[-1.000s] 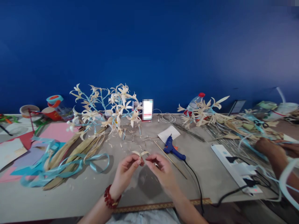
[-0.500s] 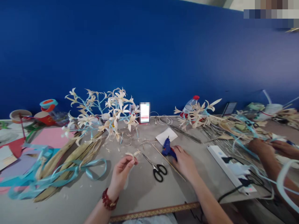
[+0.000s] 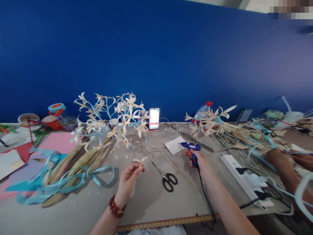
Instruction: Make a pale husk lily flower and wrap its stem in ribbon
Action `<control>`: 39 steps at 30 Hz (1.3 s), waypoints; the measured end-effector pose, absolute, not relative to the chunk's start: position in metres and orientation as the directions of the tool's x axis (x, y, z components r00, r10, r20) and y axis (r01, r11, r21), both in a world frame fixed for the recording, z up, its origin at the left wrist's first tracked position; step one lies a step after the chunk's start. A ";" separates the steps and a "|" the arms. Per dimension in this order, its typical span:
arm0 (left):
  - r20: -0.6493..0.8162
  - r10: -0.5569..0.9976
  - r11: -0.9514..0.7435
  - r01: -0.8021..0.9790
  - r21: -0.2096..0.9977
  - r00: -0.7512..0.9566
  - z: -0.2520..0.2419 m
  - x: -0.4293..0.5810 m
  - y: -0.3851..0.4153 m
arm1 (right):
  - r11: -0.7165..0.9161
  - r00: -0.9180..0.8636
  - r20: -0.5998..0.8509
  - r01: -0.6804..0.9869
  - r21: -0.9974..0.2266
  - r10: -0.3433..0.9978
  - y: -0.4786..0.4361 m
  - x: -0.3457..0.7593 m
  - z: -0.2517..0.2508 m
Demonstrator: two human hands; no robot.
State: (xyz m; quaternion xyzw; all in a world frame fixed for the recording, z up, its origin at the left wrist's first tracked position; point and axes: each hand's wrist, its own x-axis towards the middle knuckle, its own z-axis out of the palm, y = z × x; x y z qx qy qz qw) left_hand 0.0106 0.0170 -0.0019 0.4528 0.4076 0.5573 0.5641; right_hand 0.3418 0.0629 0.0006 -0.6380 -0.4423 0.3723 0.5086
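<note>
My left hand (image 3: pixel 132 174) pinches a small cream husk flower (image 3: pixel 141 161) with curled petals, held just above the table. My right hand (image 3: pixel 199 161) is wrapped round the handle of a blue glue gun (image 3: pixel 192 147), whose nozzle points left over a white paper square (image 3: pixel 174 145). Between my hands lie black-handled scissors (image 3: pixel 168 181), their blades pointing away and to the left. A thin wooden stick (image 3: pixel 179 171) rests diagonally to the right of the scissors.
Behind my left hand stand cream flowers on blue stems (image 3: pixel 127 114). Blue ribbon (image 3: pixel 80 179) and dried husks lie left. A white power strip (image 3: pixel 244 179) sits right, near another person's hands (image 3: pixel 280 160). A phone (image 3: pixel 154 119) leans at the wall.
My right hand has lifted the glue gun off the table and now grips its handle, nozzle turned left. My left hand keeps its pinch on the flower. The view has shifted slightly.
</note>
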 end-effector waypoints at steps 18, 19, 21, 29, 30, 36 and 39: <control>0.055 0.996 -0.033 -0.255 0.966 0.077 0.005 0.009 0.011 | 0.581 -0.344 0.474 0.577 -0.574 0.811 -0.021 0.216 0.055; 0.050 0.996 -0.030 -0.252 0.967 0.073 0.006 0.009 0.011 | 0.576 -0.351 0.462 0.579 -0.576 0.815 -0.021 0.216 0.054; 0.045 0.996 -0.026 -0.246 0.969 0.072 0.006 0.009 0.011 | 0.567 -0.361 0.440 0.585 -0.580 0.822 -0.021 0.216 0.051; 0.015 0.998 0.005 -0.287 0.958 0.067 0.007 0.010 0.011 | 0.564 -0.355 0.445 0.616 -0.551 0.822 -0.021 0.215 0.045; 0.009 0.998 0.012 -0.289 0.957 0.069 0.007 0.010 0.011 | 0.564 -0.353 0.449 0.619 -0.546 0.821 -0.021 0.215 0.045; 0.002 0.996 0.025 -0.316 0.948 0.084 0.008 0.010 0.009 | 0.556 -0.347 0.444 0.627 -0.546 0.826 -0.021 0.214 0.045; 0.001 0.996 0.029 -0.326 0.945 0.091 0.007 0.011 0.010 | 0.555 -0.342 0.447 0.627 -0.546 0.827 -0.021 0.213 0.045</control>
